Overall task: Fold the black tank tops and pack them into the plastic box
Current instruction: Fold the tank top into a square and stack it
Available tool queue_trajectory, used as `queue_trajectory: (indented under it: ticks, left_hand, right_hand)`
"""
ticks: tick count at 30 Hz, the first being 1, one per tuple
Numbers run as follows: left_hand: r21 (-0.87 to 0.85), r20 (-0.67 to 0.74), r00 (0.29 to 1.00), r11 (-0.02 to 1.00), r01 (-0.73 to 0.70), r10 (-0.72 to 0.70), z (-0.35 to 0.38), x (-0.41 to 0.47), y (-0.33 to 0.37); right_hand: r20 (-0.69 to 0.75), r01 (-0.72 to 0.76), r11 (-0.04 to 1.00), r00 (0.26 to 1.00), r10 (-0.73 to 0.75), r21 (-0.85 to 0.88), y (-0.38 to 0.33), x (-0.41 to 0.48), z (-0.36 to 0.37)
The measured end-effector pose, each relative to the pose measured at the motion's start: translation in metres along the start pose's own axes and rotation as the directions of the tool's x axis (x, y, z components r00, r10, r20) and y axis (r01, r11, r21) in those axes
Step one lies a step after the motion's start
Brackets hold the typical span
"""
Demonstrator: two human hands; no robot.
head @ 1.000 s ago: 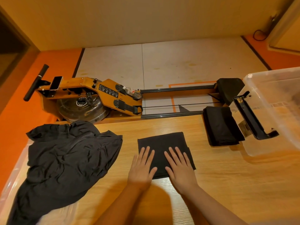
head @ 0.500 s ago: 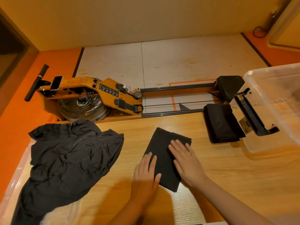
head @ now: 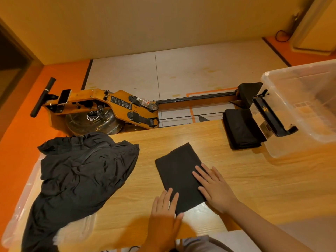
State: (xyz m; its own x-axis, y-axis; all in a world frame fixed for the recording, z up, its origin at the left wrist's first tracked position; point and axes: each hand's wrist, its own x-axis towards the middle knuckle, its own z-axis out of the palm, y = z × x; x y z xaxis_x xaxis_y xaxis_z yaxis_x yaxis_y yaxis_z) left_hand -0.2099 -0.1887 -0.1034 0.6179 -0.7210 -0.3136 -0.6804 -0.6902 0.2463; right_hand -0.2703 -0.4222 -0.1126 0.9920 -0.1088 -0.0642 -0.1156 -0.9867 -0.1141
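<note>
A folded black tank top (head: 179,171) lies as a slanted rectangle on the wooden table (head: 254,179). My right hand (head: 213,188) rests flat on its right edge, fingers spread. My left hand (head: 166,210) lies flat at its near corner, fingertips on the fabric. A heap of unfolded black tank tops (head: 78,170) covers the table's left end. Another folded black stack (head: 242,128) sits at the far right, beside the clear plastic box (head: 298,113) with its black latch handle (head: 271,115).
A crumpled clear plastic bag (head: 76,230) lies under the heap at the left edge. Beyond the table's far edge stands an orange rowing machine (head: 101,108) on the floor. An orange floor strip and a beige wall lie behind.
The folded top has been turned from square-on to slanted and nearly upright lengthwise. My right hand shifted to its right edge, my left hand slid back to the near corner.
</note>
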Motion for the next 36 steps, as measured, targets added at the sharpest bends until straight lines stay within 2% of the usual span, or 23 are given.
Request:
queue_trajectory:
  ticks: [4, 6, 9, 12, 13, 16, 18, 21, 25, 29, 33, 36]
  left_hand:
    - [0.072, -0.04, 0.996, 0.995, -0.074, 0.076, -0.009, 0.007, 0.004]
    - [0.105, 0.033, 0.989, 0.983, -0.15, 0.147, -0.014, 0.009, 0.001]
    - [0.196, 0.067, 0.954, 0.934, -0.299, 0.292, -0.002, -0.002, -0.005]
    - [0.287, 0.14, 0.931, 0.886, -0.365, 0.338, 0.011, -0.015, -0.01]
    - [0.31, 0.136, 0.931, 0.877, -0.366, 0.34, 0.013, -0.018, -0.011]
    - [0.31, 0.005, 0.917, 0.871, -0.381, 0.399, 0.023, -0.029, -0.017]
    - [0.323, -0.01, 0.922, 0.873, -0.364, 0.388, 0.031, -0.035, -0.023]
    - [0.26, 0.022, 0.942, 0.908, -0.328, 0.334, 0.033, -0.046, -0.026]
    - [0.206, 0.01, 0.938, 0.917, -0.34, 0.346, 0.029, -0.064, -0.021]
    - [0.155, -0.008, 0.94, 0.93, -0.334, 0.34, 0.033, -0.08, -0.018]
    - [-0.032, -0.121, 0.951, 0.957, -0.29, 0.284, 0.019, -0.094, -0.015]
    - [-0.237, -0.173, 0.972, 0.952, -0.195, 0.156, 0.001, -0.091, -0.011]
  right_hand:
    - [0.023, 0.017, 0.998, 1.0, -0.018, 0.062, -0.035, -0.018, 0.013]
    - [0.043, -0.027, 0.997, 0.999, 0.023, 0.078, -0.046, -0.028, 0.018]
    - [0.06, -0.094, 0.987, 0.994, 0.086, 0.134, -0.062, -0.045, 0.017]
    - [0.052, -0.1, 0.979, 0.994, 0.092, 0.178, -0.075, -0.066, 0.019]
    - [0.062, -0.088, 0.977, 0.995, 0.078, 0.192, -0.076, -0.073, 0.018]
    - [0.084, 0.004, 0.984, 0.996, -0.019, 0.175, -0.073, -0.089, 0.019]
    - [0.107, 0.03, 0.987, 0.993, -0.048, 0.161, -0.07, -0.094, 0.02]
    - [0.093, -0.031, 0.989, 0.996, 0.017, 0.147, -0.069, -0.096, 0.015]
    - [-0.007, 0.08, 0.994, 0.997, -0.08, 0.074, -0.07, -0.11, 0.018]
    - [-0.032, 0.134, 0.985, 0.991, -0.132, 0.11, -0.072, -0.126, 0.023]
    - [-0.114, 0.138, 0.986, 0.985, -0.127, 0.092, -0.067, -0.134, 0.015]
    - [-0.139, 0.024, 0.985, 0.99, 0.0, 0.17, -0.067, -0.126, 0.001]
